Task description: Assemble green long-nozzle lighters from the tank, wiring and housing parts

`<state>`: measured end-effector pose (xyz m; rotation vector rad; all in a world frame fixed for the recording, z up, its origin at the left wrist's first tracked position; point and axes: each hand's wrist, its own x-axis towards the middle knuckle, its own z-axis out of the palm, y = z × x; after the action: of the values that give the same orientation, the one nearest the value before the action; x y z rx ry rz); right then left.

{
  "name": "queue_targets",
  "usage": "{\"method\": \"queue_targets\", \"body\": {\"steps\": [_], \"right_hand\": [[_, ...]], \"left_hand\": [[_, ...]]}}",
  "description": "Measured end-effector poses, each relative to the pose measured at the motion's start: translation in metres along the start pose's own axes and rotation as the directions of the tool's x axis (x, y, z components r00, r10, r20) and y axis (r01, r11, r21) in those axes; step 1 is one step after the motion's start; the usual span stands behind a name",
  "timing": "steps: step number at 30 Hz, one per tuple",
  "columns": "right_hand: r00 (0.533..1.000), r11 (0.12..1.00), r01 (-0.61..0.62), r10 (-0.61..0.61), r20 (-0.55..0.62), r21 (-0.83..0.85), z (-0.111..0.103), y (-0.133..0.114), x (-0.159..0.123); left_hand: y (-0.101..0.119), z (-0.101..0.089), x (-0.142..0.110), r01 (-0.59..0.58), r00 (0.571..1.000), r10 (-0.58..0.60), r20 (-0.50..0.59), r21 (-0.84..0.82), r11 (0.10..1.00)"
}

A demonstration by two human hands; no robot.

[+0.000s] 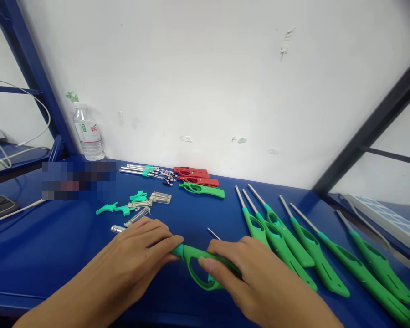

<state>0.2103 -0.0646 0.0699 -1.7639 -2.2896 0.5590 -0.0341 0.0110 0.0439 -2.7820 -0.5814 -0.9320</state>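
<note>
My left hand is closed around the barrel of a green long-necked lighter, whose metal tip sticks out beyond my knuckles. My right hand grips the green handle, thumb across the trigger loop. Most of the handle is hidden under my fingers. Beside that hand a thin metal rod shows; I cannot tell whether it is held or lying on the table. Past my left hand are teal triggers and clear fuel tanks. Several green lighters with metal barrels lie at right.
Metal barrels with wires, red handle shells and a green shell lie along the wall. A water bottle stands at back left, a phone near a white cable. Dark posts frame the blue table.
</note>
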Motion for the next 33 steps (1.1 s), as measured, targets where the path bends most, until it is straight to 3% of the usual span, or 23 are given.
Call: {"method": "queue_targets", "body": {"steps": [7, 12, 17, 21, 27, 33], "right_hand": [[1.000, 0.998, 0.000, 0.000, 0.001, 0.059, -0.004, -0.005, 0.001], [0.999, 0.978, -0.011, 0.004, 0.036, 0.210, -0.013, -0.008, 0.000], [0.984, 0.879, -0.065, -0.022, 0.178, 0.472, -0.015, 0.004, 0.004], [0.969, 0.811, -0.065, -0.088, 0.230, 0.582, -0.009, 0.013, 0.009], [0.986, 0.858, -0.069, -0.019, 0.166, 0.508, -0.010, 0.006, 0.007], [0.990, 0.936, -0.093, 0.050, 0.132, 0.340, -0.018, 0.001, -0.002]], "left_hand": [[0.001, 0.004, -0.009, -0.032, 0.997, 0.030, -0.071, -0.028, 0.999], [0.006, 0.009, -0.010, -0.045, 0.991, 0.038, -0.128, -0.055, 0.997], [0.019, 0.003, -0.003, -0.069, 0.983, 0.075, -0.170, 0.046, 0.997], [0.021, 0.001, -0.002, -0.089, 0.980, 0.111, -0.166, 0.133, 0.987], [0.016, 0.011, -0.009, -0.043, 0.992, 0.054, -0.113, 0.100, 0.994], [0.021, 0.036, -0.015, 0.008, 0.995, -0.003, -0.097, 0.045, 0.999]]}}
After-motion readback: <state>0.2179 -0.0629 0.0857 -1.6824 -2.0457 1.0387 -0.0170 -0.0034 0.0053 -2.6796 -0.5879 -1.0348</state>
